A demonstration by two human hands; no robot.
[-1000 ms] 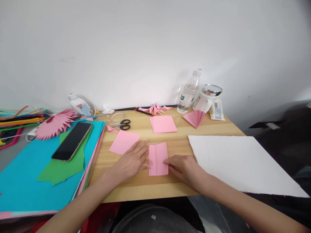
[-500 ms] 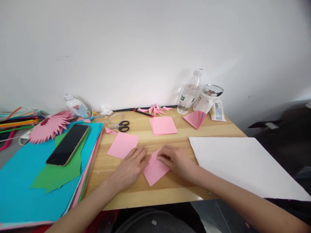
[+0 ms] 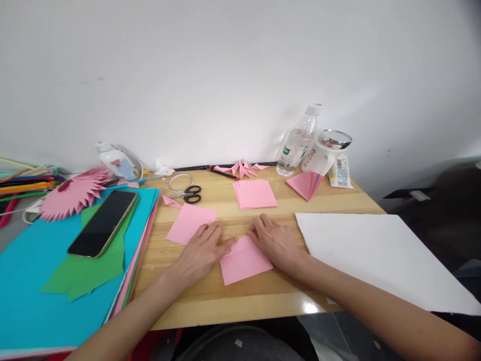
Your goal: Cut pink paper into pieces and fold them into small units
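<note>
A pink square of paper lies on the table in front of me, with a crease across its upper part. My left hand rests at its left side, thumb stretched onto the paper and fingers apart from it. These fingers reach the edge of a second pink sheet on the left. My right hand is closed over the paper's upper right edge, fingertips curled down at the top; what is under them is hidden. Behind lies a stack of pink squares.
Scissors, a tape ring and folded pink pieces lie behind. At the back right stand a water bottle and a white mug. Left are blue sheets and a phone; right, a white board.
The pink square has turned, so its lower edge now lies nearly level instead of a corner pointing at me. My right hand has moved slightly up, and its fingers press down flatter.
</note>
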